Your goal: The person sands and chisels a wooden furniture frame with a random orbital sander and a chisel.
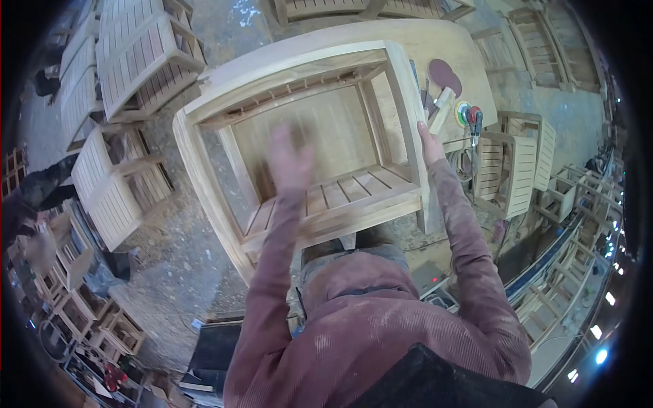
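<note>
A pale wooden furniture frame (306,54) with a slatted shelf (333,194) rests in front of me, tipped on a work table. My right hand (430,144) grips the outer edge of its right-hand leg. Within the frame's opening, my left hand (291,160) is smeared by motion above the slats. Its fingers are too blurred to show whether anything is in them, or whether it touches the wood.
On the work table (388,30) lie dark red sanding discs (445,76), a strip of wood (443,112) and a sander with a coloured pad (468,117). Slatted chairs (139,58) stand at left, more slatted pieces (505,173) at right. Another person's dark sleeve (44,180) shows far left.
</note>
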`<state>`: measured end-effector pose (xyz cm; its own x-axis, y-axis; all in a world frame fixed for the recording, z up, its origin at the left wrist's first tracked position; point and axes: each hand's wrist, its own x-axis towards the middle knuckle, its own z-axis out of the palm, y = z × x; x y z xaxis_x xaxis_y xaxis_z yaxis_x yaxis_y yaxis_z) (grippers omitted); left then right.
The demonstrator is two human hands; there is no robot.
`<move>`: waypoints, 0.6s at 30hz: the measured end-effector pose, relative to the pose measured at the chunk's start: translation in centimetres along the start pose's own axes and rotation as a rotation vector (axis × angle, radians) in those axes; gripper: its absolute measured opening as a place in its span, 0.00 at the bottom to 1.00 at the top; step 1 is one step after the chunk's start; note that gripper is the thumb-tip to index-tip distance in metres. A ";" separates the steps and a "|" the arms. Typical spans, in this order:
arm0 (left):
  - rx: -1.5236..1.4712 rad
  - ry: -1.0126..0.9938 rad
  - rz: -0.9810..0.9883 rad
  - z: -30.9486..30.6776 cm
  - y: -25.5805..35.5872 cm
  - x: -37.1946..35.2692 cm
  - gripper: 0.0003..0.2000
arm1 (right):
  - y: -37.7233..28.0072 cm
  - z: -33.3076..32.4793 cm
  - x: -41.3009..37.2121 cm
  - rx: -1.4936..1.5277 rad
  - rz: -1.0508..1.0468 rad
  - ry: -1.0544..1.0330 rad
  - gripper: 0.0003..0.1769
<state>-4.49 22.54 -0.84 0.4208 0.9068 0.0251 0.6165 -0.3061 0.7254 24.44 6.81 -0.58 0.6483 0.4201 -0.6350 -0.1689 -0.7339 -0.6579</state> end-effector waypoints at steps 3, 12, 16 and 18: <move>-0.549 -0.397 -0.021 9.2 9.8 5.4 0.44 | 0.3 0.1 0.5 -0.031 -0.071 0.072 0.40; -0.821 -0.436 -0.346 16.7 16.5 -0.2 0.48 | 0.0 0.4 0.0 -0.057 -0.175 0.145 0.35; -0.722 -0.636 -0.385 15.6 17.1 -3.6 0.52 | 2.3 -0.6 2.0 -0.040 -0.173 0.064 0.35; -0.698 -0.568 -0.440 17.3 17.5 0.1 0.53 | 3.4 -0.4 2.2 -0.125 -0.264 0.144 0.35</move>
<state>17.86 12.29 -0.05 0.6169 0.5694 -0.5433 0.3422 0.4275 0.8367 25.58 5.05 -4.08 0.7577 0.5312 -0.3791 0.1059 -0.6733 -0.7317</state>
